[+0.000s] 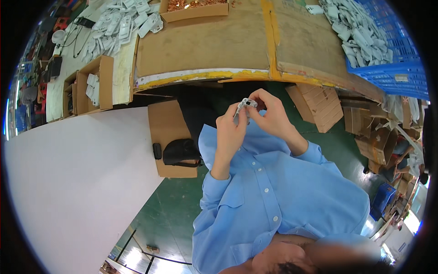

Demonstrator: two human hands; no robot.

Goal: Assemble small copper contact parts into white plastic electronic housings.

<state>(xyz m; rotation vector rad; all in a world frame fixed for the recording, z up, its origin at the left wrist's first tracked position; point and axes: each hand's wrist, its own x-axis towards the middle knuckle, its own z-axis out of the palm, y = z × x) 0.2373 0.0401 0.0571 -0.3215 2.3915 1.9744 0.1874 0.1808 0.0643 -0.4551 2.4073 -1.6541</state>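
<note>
Between my two hands, just in front of the workbench edge, is a small white plastic casing [247,102] with a dark square spot on it. My left hand [229,131] grips it from the left, fingers and thumb closed on its side. From the right, my right hand [273,114] pinches its upper end between thumb and fingers. Part of the casing is hidden behind the fingers. Similar white casings [124,28] lie heaped at the bench's far left, and more white casings [360,36] are piled at the far right.
A cardboard tray [196,14] of small copper-coloured parts sits at the back. At right stands a blue plastic crate [388,78]. An open cardboard box [106,84] with casings is at left. A black pouch [180,152] rests on cardboard [165,119]. Cartons [317,107] stand below the bench.
</note>
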